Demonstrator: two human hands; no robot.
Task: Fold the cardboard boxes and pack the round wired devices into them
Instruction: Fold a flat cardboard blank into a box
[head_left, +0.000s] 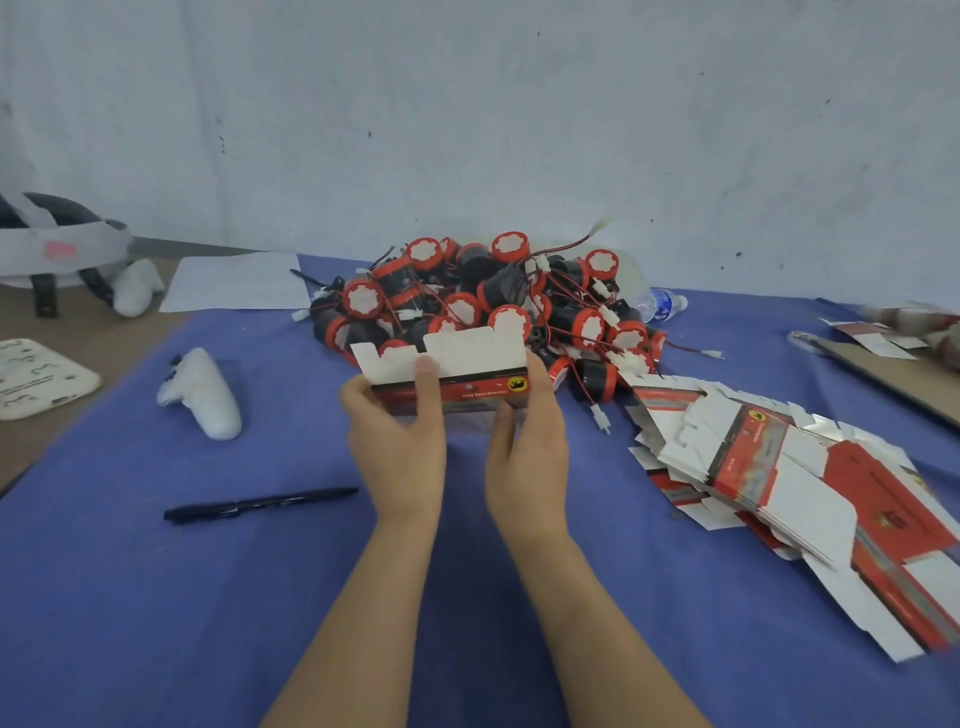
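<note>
One box (467, 387) held above the counter (156, 597)

We hold the partly folded box in front of us, over the blue-covered counter. Its white flaps stand up along the top edge and its red printed panel faces us.
- Left hand (397, 441): grips the box's left end, thumb on the near face, fingers curled behind.
- Right hand (530, 447): grips the right end, fingers (540, 376) wrapped round the corner.

The heap of round wired devices (493, 306), with red caps, black bodies and red leads, lies just behind the box. The flat boxes (779, 467) lie fanned out to the right. A black pen (260, 505) lies left of the left forearm, and a white controller (205, 392) lies beyond it.
</note>
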